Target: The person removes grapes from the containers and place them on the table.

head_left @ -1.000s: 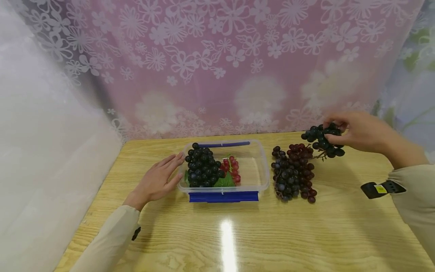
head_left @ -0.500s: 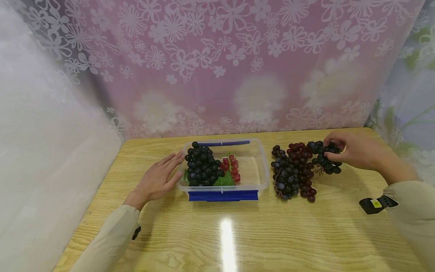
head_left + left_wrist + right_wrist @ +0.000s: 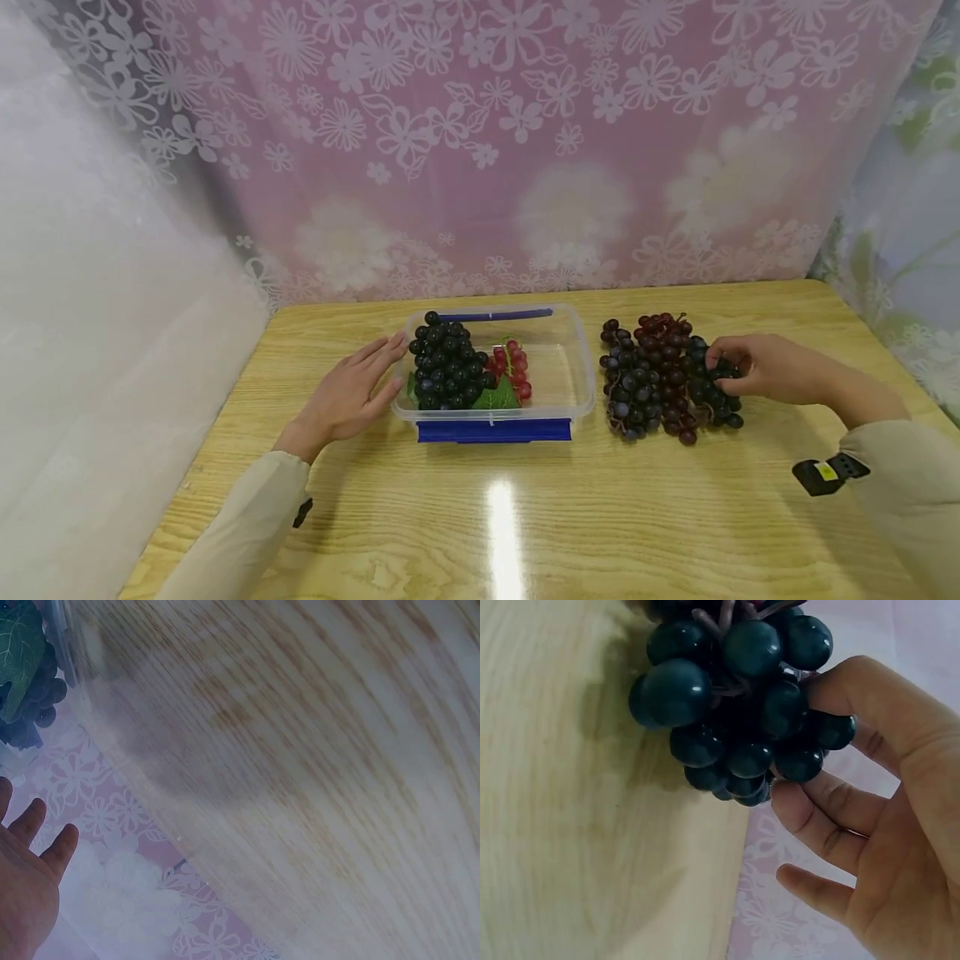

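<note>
The right hand [image 3: 772, 369] pinches a small bunch of dark grapes [image 3: 714, 392] with curled fingers [image 3: 832, 817]; the bunch lies on the desk [image 3: 525, 517], touching the larger pile of grapes [image 3: 648, 379] just right of the clear box [image 3: 577, 367]. The left hand [image 3: 348, 396] rests flat and relaxed against the left wall of the box, holding nothing. I think the bunch could catch on the pile's stems and drag them, or single grapes could come off, because the grip holds only a few berries.
</note>
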Demonstrator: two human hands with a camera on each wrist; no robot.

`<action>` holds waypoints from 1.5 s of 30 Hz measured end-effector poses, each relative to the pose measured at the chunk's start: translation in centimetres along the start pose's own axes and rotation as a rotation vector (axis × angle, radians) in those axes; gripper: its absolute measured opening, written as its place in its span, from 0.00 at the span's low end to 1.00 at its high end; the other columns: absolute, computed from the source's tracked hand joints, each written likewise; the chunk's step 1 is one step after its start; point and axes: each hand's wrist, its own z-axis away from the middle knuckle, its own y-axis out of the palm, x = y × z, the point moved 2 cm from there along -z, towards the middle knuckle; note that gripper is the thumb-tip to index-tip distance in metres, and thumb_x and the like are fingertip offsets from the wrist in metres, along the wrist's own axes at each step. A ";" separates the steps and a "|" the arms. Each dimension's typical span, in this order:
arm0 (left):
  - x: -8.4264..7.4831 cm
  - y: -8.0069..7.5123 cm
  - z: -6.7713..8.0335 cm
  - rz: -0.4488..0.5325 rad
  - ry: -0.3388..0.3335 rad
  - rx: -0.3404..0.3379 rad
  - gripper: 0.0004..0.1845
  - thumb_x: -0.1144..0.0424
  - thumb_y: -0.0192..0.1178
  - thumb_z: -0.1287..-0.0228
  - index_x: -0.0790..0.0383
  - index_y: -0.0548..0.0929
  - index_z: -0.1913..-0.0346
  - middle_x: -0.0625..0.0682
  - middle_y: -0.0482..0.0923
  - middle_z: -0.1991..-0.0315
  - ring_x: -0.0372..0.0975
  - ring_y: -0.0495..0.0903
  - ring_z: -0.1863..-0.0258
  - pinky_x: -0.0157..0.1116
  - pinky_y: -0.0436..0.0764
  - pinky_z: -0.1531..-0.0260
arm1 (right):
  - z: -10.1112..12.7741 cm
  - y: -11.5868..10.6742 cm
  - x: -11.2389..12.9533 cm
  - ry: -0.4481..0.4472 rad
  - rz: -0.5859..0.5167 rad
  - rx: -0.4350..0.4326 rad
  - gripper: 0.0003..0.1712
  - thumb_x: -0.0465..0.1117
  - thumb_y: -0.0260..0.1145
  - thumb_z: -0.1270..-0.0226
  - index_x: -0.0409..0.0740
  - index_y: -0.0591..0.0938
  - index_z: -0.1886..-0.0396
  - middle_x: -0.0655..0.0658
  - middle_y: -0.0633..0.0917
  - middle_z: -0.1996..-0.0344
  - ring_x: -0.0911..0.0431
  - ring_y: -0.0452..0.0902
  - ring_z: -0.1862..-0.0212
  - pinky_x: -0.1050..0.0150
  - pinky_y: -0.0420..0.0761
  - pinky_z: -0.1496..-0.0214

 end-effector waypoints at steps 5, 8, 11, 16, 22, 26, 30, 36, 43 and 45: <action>-0.1 0.1 -0.2 -0.001 0.013 -0.009 0.31 0.46 0.41 0.24 0.55 0.57 0.25 0.45 0.49 0.25 0.46 0.53 0.29 0.52 0.58 0.35 | -0.2 0.7 -0.5 0.005 -0.018 0.037 0.14 0.42 0.66 0.35 0.45 0.80 0.52 0.47 0.81 0.58 0.60 0.76 0.65 0.63 0.75 0.70; -0.2 0.1 -0.3 -0.004 0.019 -0.013 0.31 0.46 0.40 0.24 0.56 0.58 0.26 0.46 0.49 0.25 0.46 0.53 0.29 0.52 0.58 0.35 | -0.3 0.9 -0.6 0.009 -0.029 0.037 0.15 0.41 0.66 0.35 0.42 0.80 0.51 0.46 0.82 0.58 0.60 0.76 0.67 0.63 0.74 0.71; -0.2 0.1 -0.4 -0.005 0.022 -0.012 0.31 0.46 0.40 0.24 0.56 0.58 0.26 0.46 0.49 0.25 0.46 0.53 0.29 0.52 0.58 0.35 | -0.3 1.1 -0.8 0.003 -0.038 0.035 0.17 0.41 0.66 0.35 0.39 0.80 0.49 0.47 0.82 0.60 0.60 0.76 0.69 0.63 0.73 0.72; -0.2 -0.1 -0.5 -0.007 0.027 -0.024 0.30 0.47 0.42 0.25 0.57 0.59 0.26 0.45 0.49 0.25 0.46 0.53 0.29 0.52 0.59 0.35 | -0.4 1.4 -1.0 -0.002 -0.034 0.011 0.18 0.41 0.66 0.34 0.37 0.79 0.48 0.48 0.82 0.60 0.61 0.75 0.72 0.64 0.73 0.73; -0.3 -0.2 -0.5 -0.011 0.030 -0.032 0.31 0.47 0.43 0.25 0.58 0.60 0.26 0.46 0.50 0.25 0.45 0.54 0.29 0.52 0.60 0.36 | -0.3 1.4 -1.1 0.006 -0.023 0.003 0.20 0.44 0.65 0.33 0.40 0.78 0.46 0.46 0.82 0.59 0.60 0.77 0.68 0.63 0.75 0.72; -0.3 -0.2 -0.4 -0.009 0.029 -0.036 0.30 0.48 0.44 0.25 0.58 0.60 0.26 0.47 0.50 0.26 0.46 0.54 0.29 0.53 0.59 0.36 | 0.0 1.3 -0.9 -0.005 -0.016 -0.005 0.20 0.45 0.65 0.33 0.42 0.77 0.45 0.44 0.81 0.56 0.57 0.79 0.63 0.62 0.77 0.69; -0.2 -0.1 -0.3 -0.005 0.024 -0.030 0.30 0.49 0.45 0.25 0.57 0.59 0.26 0.47 0.50 0.25 0.46 0.54 0.29 0.53 0.59 0.35 | 0.5 1.1 -0.8 -0.023 -0.033 -0.030 0.25 0.46 0.64 0.32 0.40 0.74 0.40 0.37 0.79 0.51 0.49 0.79 0.57 0.57 0.80 0.64; -0.1 -0.1 -0.1 -0.005 0.016 -0.029 0.30 0.48 0.44 0.25 0.55 0.58 0.26 0.46 0.50 0.25 0.45 0.54 0.29 0.53 0.59 0.36 | 0.8 0.8 -0.7 -0.030 -0.035 -0.077 0.27 0.47 0.60 0.29 0.38 0.71 0.36 0.34 0.77 0.48 0.40 0.77 0.51 0.45 0.79 0.59; -0.1 0.0 0.0 -0.005 0.015 -0.030 0.30 0.49 0.45 0.25 0.57 0.59 0.26 0.46 0.50 0.25 0.46 0.54 0.29 0.54 0.60 0.36 | 1.3 -0.1 -1.1 -0.010 0.033 -0.146 0.27 0.48 0.58 0.27 0.37 0.71 0.36 0.31 0.71 0.40 0.35 0.68 0.43 0.36 0.71 0.53; -0.1 0.0 0.0 -0.004 0.013 -0.029 0.30 0.49 0.45 0.25 0.56 0.59 0.26 0.46 0.50 0.25 0.46 0.54 0.29 0.54 0.59 0.36 | 1.4 -0.4 -1.1 -0.018 0.044 -0.166 0.27 0.47 0.59 0.27 0.37 0.71 0.36 0.30 0.69 0.39 0.32 0.65 0.41 0.35 0.69 0.51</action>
